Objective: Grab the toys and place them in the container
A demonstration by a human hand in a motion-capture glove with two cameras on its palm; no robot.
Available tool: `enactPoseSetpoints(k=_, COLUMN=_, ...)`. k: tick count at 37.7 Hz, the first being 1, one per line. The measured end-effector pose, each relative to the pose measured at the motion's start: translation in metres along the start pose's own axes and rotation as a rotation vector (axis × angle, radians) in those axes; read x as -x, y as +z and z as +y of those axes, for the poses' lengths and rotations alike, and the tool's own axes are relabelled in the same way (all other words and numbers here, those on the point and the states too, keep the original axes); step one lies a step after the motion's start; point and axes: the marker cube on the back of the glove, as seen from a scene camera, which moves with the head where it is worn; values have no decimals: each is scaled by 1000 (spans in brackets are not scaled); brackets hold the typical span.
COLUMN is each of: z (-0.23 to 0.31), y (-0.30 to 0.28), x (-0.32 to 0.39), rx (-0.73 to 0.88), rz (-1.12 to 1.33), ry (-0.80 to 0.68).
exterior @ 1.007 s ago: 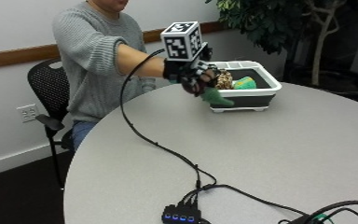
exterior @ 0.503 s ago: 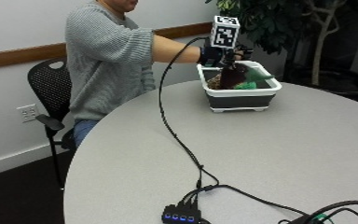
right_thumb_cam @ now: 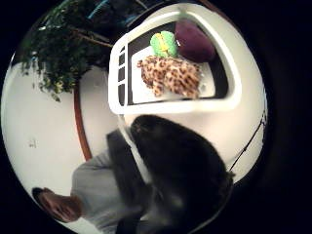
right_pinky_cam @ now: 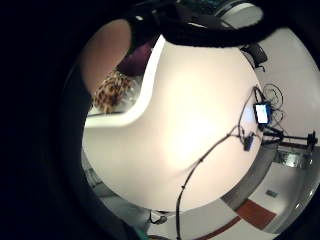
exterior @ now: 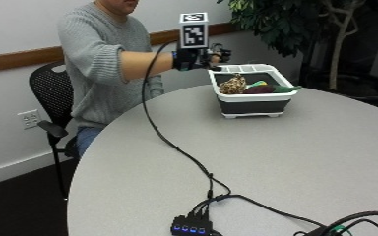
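A white and black container point(exterior: 251, 101) stands on the round table, on the person's side. Inside lie a leopard-spotted plush point(exterior: 232, 84), a purple toy point(exterior: 260, 89) and a green toy point(exterior: 287, 88). My gloved right hand point(exterior: 202, 58) hovers just beside the container's rim, above table height, with relaxed fingers and nothing in it. The thumb side palm view looks down on the container point(right_thumb_cam: 170, 106) with the spotted plush point(right_thumb_cam: 170, 75), green toy point(right_thumb_cam: 164, 44) and purple toy point(right_thumb_cam: 194, 36). The little finger side view catches the rim point(right_pinky_cam: 145, 100) and spotted plush point(right_pinky_cam: 111, 92).
The grey table point(exterior: 274, 157) stretches wide in front of the container. A black cable runs across it to a hub point(exterior: 192, 227) at the near edge. A leafy plant point(exterior: 287, 24) stands behind the container, and a black chair point(exterior: 48, 93) sits beside the person.
A second ago the hand carried a green toy toward the container, then reached over it. Now the toy lies inside and the empty hand has drawn back beside the rim.
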Motion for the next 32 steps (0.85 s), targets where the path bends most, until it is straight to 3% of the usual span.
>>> enactPoseSetpoints(k=3, z=58, y=-12, x=-23, rx=-79, rz=-129, ry=22)
enactPoseSetpoints(k=11, z=162, y=5, x=-63, rx=-123, rz=-74, ry=207)
enactPoseSetpoints(k=22, z=317, y=84, x=17, rx=-92, rz=-89, ry=158)
enactPoseSetpoints(k=32, z=360, y=121, x=40, rx=-64, rz=-74, ry=218)
